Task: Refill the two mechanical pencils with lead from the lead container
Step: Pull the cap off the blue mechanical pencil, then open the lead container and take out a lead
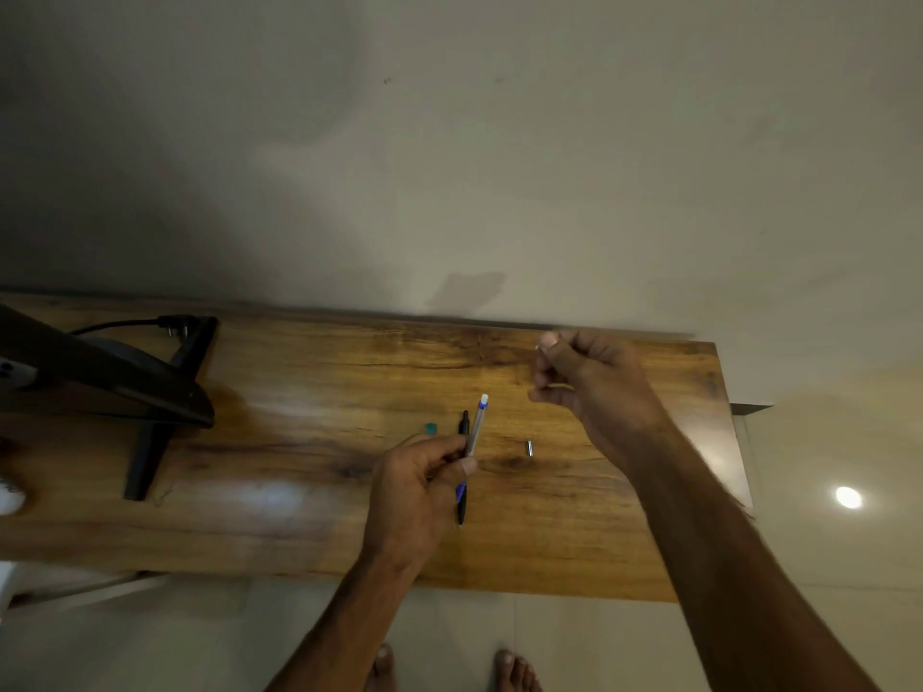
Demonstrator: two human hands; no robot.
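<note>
My left hand [419, 484] grips a clear mechanical pencil with blue trim [477, 427], its white-and-blue top end tilted up and away from me. Under it a black mechanical pencil [462, 506] lies on the wooden table [309, 392], pointing toward me. My right hand [589, 382] is raised over the table's far right, fingers curled, pinching something small and pale [542, 348] at the fingertips; what it is I cannot tell. A small metal cap [529, 448] lies on the table between my hands. A small teal piece [430, 428] lies just left of the pencils.
A black monitor stand [165, 392] with a black cable and plug [175, 324] takes up the table's left side. The wall runs right behind the table's far edge. My bare feet [514, 671] show on the tiled floor below the near edge.
</note>
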